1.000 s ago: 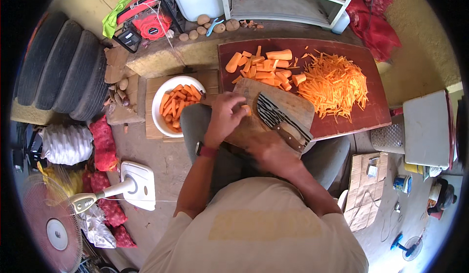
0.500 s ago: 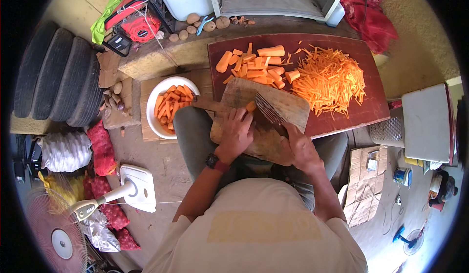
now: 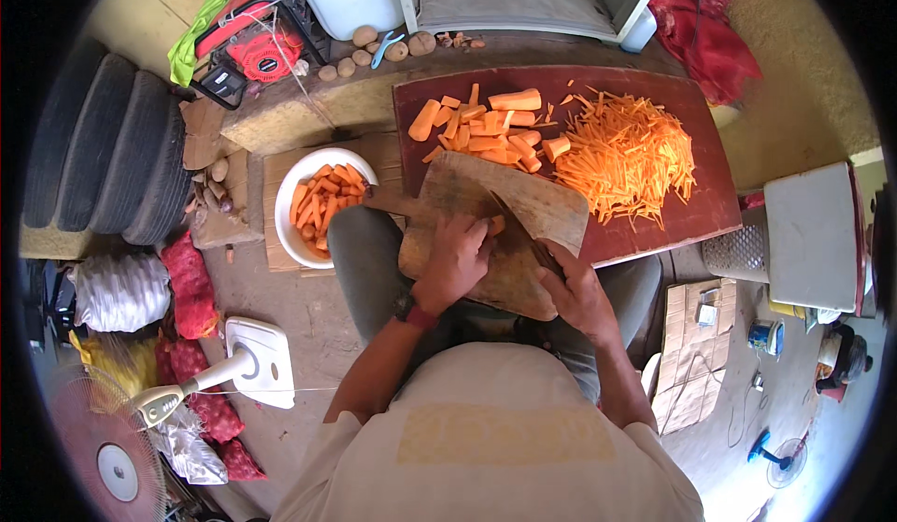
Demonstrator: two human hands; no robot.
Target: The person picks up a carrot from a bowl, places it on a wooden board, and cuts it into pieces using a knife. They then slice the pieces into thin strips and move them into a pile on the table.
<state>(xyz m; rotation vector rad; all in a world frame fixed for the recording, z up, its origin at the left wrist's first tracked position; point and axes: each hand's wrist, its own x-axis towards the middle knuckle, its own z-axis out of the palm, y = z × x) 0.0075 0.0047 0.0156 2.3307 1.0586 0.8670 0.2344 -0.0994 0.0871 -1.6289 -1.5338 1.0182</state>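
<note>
Left hand (image 3: pixel 455 258) lies palm-down on the wooden cutting board (image 3: pixel 542 206), fingers curled over a small carrot piece (image 3: pixel 496 226), pinning it; thumb side faces the person's left. That piece sits at the fingertips, just to the hand's right and slightly fwd, touching them. It's short, so its long axis is hard to call; looks roughly across the board, i.e. crosswise to the blade.

Knife (image 3: pixel 519 229) comes next, moving right: the blade stands edge-down, seen almost edge-on as a thin dark line, running diagonally from upper left near the carrot piece down to the lower right. Blade is right beside the left fingertips, w/ the piece between them. Can't tell if the edge is already in the carrot or just resting against it.

Right hand (image 3: pixel 577 288) is closed around the knife handle, at the board's near-right edge, so handle end points back toward the person and tip points away-left. The left hand is the one on the piece; the right reaches it only via the blade.

Board rests on the person's lap, overlapping the dark red tray (image 3: pixel 703 206). Left of all this: white bowl (image 3: pixel 289 195) of carrot sticks. Beyond the board: chunky carrot pieces (image 3: pixel 486 125); further right, a heap of shredded carrot (image 3: pixel 631 153).
</note>
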